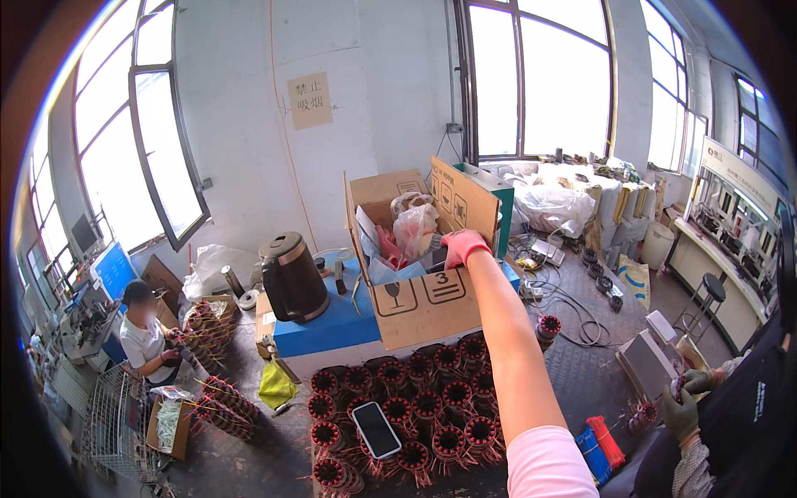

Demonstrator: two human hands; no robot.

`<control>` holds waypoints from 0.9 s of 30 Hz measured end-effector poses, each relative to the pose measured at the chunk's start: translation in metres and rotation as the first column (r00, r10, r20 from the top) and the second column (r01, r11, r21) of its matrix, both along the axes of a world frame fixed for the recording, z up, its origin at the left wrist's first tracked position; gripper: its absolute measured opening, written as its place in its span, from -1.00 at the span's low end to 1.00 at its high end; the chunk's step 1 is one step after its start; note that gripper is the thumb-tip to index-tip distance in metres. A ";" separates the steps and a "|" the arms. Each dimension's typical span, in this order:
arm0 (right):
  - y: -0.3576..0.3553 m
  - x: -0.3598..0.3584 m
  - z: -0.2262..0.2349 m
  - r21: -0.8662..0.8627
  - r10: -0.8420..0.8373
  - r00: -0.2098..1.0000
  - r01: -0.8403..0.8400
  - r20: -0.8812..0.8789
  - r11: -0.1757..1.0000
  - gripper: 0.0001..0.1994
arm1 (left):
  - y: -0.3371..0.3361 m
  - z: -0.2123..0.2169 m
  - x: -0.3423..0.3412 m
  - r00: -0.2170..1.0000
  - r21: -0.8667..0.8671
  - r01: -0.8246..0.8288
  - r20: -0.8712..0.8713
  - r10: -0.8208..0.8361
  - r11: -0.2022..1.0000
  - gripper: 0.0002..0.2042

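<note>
Head view: right hand [463,246] (red glove) reaches into the open box [419,307], near a plastic bag [415,228]; grip can't tell. Left hand unseen.

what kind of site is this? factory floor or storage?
Likely a small motor-winding workshop: rows of wound stator cores with copper coils fill the bench, a seated co-worker handles more of them, and the gloved right hand reaches into an open cardboard box.

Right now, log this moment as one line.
right hand, pink glove: reaching into open cardboard box | left hand: out of view | phone on motor stators
</note>
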State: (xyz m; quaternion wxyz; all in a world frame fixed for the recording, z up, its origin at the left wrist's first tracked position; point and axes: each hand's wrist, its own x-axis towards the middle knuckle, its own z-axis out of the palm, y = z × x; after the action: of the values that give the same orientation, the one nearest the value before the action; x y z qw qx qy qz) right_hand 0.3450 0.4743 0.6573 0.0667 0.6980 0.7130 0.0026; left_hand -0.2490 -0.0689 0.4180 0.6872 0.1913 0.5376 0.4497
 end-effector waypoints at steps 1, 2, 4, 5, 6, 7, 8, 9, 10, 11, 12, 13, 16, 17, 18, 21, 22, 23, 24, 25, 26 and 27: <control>0.005 0.007 -0.002 0.003 -0.010 1.000 0.010 0.020 1.000 -0.15 | 0.002 -0.003 0.002 1.000 0.018 0.012 0.017 -0.013 1.000 -0.43; 0.007 0.014 -0.005 0.006 -0.021 0.999 0.021 0.039 1.000 -0.19 | 0.004 -0.005 0.003 0.999 0.039 0.024 0.032 -0.025 0.999 -0.44; 0.009 0.015 -0.005 0.008 -0.016 0.998 0.016 0.062 1.000 -0.18 | 0.003 -0.008 0.005 0.997 0.082 0.037 0.059 -0.042 0.996 -0.46; 0.011 0.018 -0.008 0.016 -0.008 0.999 0.008 0.044 1.000 -0.18 | 0.002 -0.011 0.004 0.996 0.092 0.042 0.070 -0.048 0.995 -0.46; 0.011 0.022 -0.009 0.025 -0.003 1.000 0.003 0.025 1.000 -0.17 | 0.003 -0.013 0.004 0.996 0.104 0.044 0.078 -0.052 0.994 -0.47; 0.006 0.017 0.002 -0.050 0.000 1.000 0.000 0.003 0.999 -0.11 | 0.003 -0.014 0.001 0.996 0.086 0.045 0.069 -0.051 0.995 -0.47; 0.000 0.013 0.014 -0.060 0.014 1.000 -0.013 0.006 0.998 -0.11 | 0.003 -0.017 -0.002 0.997 0.069 0.046 0.061 -0.051 0.997 -0.47; -0.007 0.009 0.027 -0.069 0.026 1.000 -0.025 0.013 0.997 -0.10 | 0.004 -0.021 -0.005 0.997 0.052 0.049 0.055 -0.052 0.997 -0.48; -0.013 0.006 0.035 -0.081 0.043 0.999 -0.041 0.018 0.996 -0.10 | 0.002 -0.026 -0.010 0.992 0.068 0.048 0.110 -0.055 0.997 -0.48; -0.020 0.003 0.039 -0.032 0.068 0.995 -0.066 0.069 0.997 -0.11 | -0.001 -0.033 -0.016 0.985 0.084 0.046 0.165 -0.059 0.995 -0.49; -0.022 0.005 0.039 -0.029 0.076 0.991 -0.073 0.109 0.997 -0.12 | -0.002 -0.043 -0.022 0.972 0.102 0.048 0.224 -0.070 0.994 -0.49; -0.022 0.005 0.040 -0.026 0.088 0.986 -0.085 0.145 0.996 -0.13 | -0.003 -0.056 -0.033 0.967 0.092 0.030 0.250 -0.052 0.995 -0.50; -0.024 0.007 0.027 -0.004 0.130 0.963 -0.133 0.238 0.991 -0.20 | 0.001 -0.078 -0.041 0.963 0.051 0.003 0.271 -0.017 0.999 -0.51; -0.022 0.014 0.021 0.008 0.119 0.964 -0.124 0.239 0.992 -0.21 | 0.009 -0.070 -0.025 0.971 0.032 0.012 0.239 -0.019 0.999 -0.51; -0.020 0.019 0.017 0.018 0.112 0.966 -0.119 0.232 0.993 -0.22 | 0.014 -0.057 -0.010 0.980 0.012 0.017 0.199 -0.019 1.000 -0.51; -0.018 0.013 0.020 -0.029 0.157 0.959 -0.155 0.235 0.988 -0.22 | 0.014 -0.053 -0.003 0.985 0.049 0.006 0.171 -0.014 0.999 -0.51; -0.020 0.009 0.023 -0.036 0.163 0.955 -0.159 0.247 0.987 -0.21 | 0.018 -0.047 0.004 0.985 -0.026 -0.022 0.168 0.026 0.999 -0.51; -0.023 0.005 0.024 -0.026 0.135 0.956 -0.132 0.259 0.991 -0.19 | 0.024 -0.039 0.011 0.984 -0.102 -0.049 0.164 0.065 0.994 -0.50; -0.021 0.009 0.024 -0.036 0.138 0.958 -0.133 0.251 0.990 -0.18 | 0.029 -0.033 0.014 0.983 -0.176 -0.073 0.153 0.101 0.982 -0.50; -0.017 0.013 0.025 -0.047 0.141 0.960 -0.134 0.243 0.990 -0.18 | 0.029 -0.037 0.012 0.983 -0.146 -0.052 0.169 0.077 0.988 -0.50; -0.015 0.017 0.026 -0.057 0.144 0.961 -0.134 0.235 0.989 -0.17 | 0.027 -0.045 0.009 0.981 -0.115 -0.031 0.184 0.052 0.993 -0.50; -0.016 0.012 0.028 -0.047 0.171 0.960 -0.165 0.224 0.985 -0.17 | 0.023 -0.049 0.005 0.980 -0.089 -0.018 0.195 0.035 0.996 -0.50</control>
State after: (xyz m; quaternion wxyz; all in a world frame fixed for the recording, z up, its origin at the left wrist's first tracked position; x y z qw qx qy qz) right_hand 0.3572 0.4584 0.6852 0.1568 0.6291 0.7573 0.0781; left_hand -0.2444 -0.0456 0.3694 0.7385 0.1089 0.4885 0.4517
